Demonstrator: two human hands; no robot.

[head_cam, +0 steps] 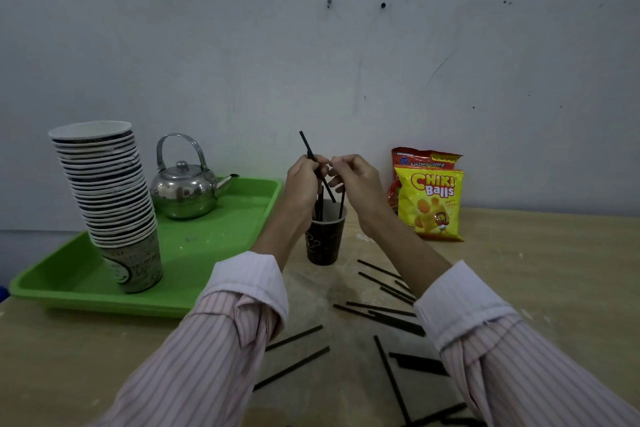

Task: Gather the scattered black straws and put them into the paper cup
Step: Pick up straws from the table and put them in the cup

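Note:
A dark paper cup (325, 243) stands upright on the wooden table, with a few black straws standing in it. Both hands hover just above its rim. My left hand (304, 180) grips a black straw (308, 146) that tilts up to the left, its lower end pointing down toward the cup. My right hand (356, 180) has its fingertips pinched close to the left hand's; another straw (342, 199) stands in the cup below it, and I cannot tell whether the fingers touch it. Several black straws (381, 314) lie scattered on the table in front of the cup.
A green tray (207, 253) at the left holds a tall stack of paper cups (110, 201) and a steel kettle (187, 187). Two snack bags (429, 201) lean on the wall to the right of the cup. The table (554, 270) meets a grey wall.

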